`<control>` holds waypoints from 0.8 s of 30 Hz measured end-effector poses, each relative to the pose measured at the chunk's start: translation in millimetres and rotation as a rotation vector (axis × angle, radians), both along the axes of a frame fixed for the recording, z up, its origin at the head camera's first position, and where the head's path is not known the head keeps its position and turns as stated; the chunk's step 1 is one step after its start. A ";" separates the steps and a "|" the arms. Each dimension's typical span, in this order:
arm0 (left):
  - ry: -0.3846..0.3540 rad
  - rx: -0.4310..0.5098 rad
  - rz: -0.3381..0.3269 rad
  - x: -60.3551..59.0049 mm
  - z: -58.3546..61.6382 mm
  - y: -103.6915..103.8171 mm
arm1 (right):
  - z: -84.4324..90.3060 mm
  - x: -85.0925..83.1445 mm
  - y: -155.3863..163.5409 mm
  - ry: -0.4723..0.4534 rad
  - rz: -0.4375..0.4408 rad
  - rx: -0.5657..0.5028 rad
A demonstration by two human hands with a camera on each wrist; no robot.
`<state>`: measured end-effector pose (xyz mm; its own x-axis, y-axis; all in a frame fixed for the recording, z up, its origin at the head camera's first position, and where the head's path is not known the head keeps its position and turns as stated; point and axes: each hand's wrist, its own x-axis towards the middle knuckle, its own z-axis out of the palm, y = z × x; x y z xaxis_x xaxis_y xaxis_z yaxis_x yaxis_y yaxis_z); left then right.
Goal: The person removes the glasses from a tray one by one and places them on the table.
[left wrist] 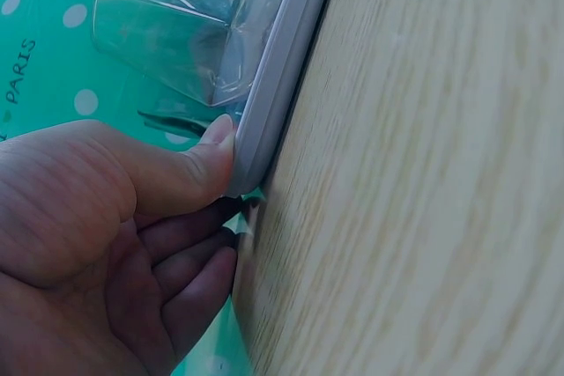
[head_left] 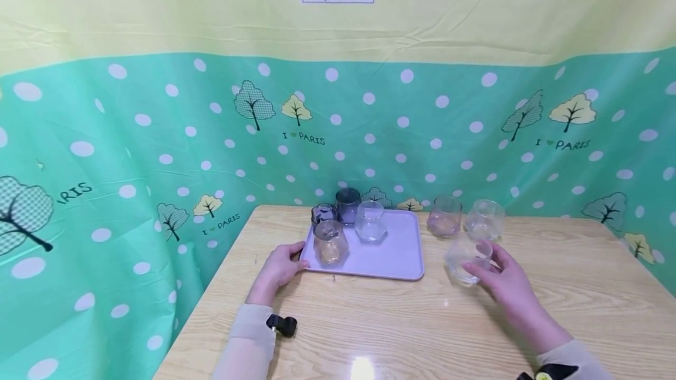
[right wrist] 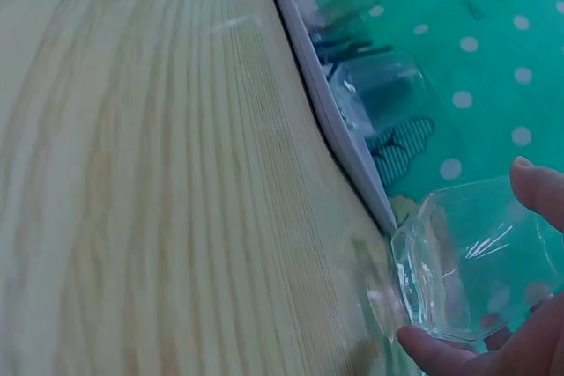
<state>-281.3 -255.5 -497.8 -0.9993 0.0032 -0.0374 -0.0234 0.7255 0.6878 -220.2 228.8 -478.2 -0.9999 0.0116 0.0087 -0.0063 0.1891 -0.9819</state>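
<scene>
My left hand [head_left: 281,264] pinches the front left corner of a lilac tray [head_left: 393,260]; in the left wrist view the thumb lies on the rim and the other fingers are curled lower down. On the tray stand several glasses: an amber-tinted one [head_left: 331,243] near that hand, a clear one [head_left: 371,223], a dark grey one [head_left: 348,206] and a dark patterned one [head_left: 323,214]. To the right of the tray, my right hand [head_left: 504,280] holds a clear faceted glass [right wrist: 471,257] between thumb and fingers. Whether its base touches the table, I cannot tell.
Behind the right hand, a pinkish glass [head_left: 445,217] and another clear glass [head_left: 486,219] stand on the wooden table [head_left: 401,321]. A green and yellow printed cloth [head_left: 369,122] hangs right behind the table's back edge.
</scene>
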 end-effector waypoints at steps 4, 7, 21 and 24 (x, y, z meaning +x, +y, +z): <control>0.000 0.001 0.002 0.7 0.4 0.2 | -0.5 1.9 19.9 0.004 -0.023 0.002; -0.001 0.005 0.001 0.4 0.6 0.3 | -0.6 3.8 35.2 0.003 -0.052 0.033; 0.008 -0.008 -0.006 1.5 2.4 -0.2 | -10.4 -0.6 94.6 0.023 -0.154 0.204; 0.008 -0.003 -0.007 1.0 2.1 -0.1 | -13.3 -4.3 106.4 0.047 -0.157 0.252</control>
